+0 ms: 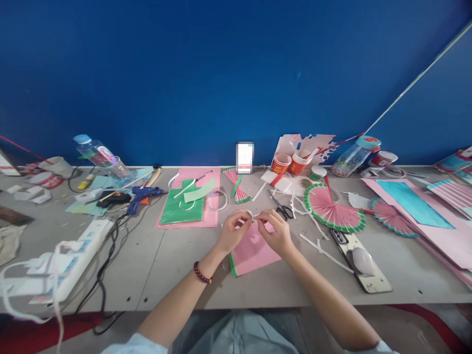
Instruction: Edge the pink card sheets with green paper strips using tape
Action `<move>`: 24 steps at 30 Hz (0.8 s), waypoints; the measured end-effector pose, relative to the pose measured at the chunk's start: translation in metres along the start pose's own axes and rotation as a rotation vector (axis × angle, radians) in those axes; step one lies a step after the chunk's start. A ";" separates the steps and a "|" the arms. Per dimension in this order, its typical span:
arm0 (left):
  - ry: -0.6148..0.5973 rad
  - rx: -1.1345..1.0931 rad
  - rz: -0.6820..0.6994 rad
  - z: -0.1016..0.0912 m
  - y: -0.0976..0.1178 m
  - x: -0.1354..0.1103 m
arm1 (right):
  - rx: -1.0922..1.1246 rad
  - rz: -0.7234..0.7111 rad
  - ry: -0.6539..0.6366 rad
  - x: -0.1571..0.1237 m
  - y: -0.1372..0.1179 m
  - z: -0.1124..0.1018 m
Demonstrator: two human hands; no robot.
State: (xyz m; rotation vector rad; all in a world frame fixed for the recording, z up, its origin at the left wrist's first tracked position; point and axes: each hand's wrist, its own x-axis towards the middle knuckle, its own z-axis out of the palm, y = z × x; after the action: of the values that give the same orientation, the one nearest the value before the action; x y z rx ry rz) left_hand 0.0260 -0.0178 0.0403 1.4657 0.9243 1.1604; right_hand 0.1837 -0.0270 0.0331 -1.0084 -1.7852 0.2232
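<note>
A pink paper sheet (252, 251) with a green edge strip lies on the grey table (177, 275) in front of me. My left hand (233, 230) and my right hand (276, 231) meet just above its far edge. Both pinch a small white piece (251, 215) between their fingertips; it looks like a roll of tape, but it is too small to name. A red bead bracelet (202, 274) sits on my left wrist.
Scissors (283, 210) and white paper strips (320, 246) lie right of my hands. A watermelon paper fan (333, 208), a phone (363, 260), paper cups (291, 162), green and pink sheets (188, 206), a glue gun (142, 195) and a power strip (73, 255) surround them.
</note>
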 end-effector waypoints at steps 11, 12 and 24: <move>0.008 -0.007 0.000 -0.002 -0.006 0.003 | -0.396 -0.357 -0.046 -0.005 0.005 0.000; 0.008 -0.005 0.003 -0.003 -0.006 0.003 | -0.391 -0.361 -0.045 -0.005 0.004 0.000; -0.020 0.021 -0.018 -0.003 -0.002 0.002 | 0.168 0.253 -0.056 -0.002 0.006 0.003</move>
State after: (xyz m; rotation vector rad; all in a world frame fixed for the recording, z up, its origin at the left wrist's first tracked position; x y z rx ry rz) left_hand 0.0236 -0.0149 0.0389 1.4806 0.9367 1.1234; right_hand 0.1849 -0.0240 0.0273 -1.1138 -1.6556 0.5544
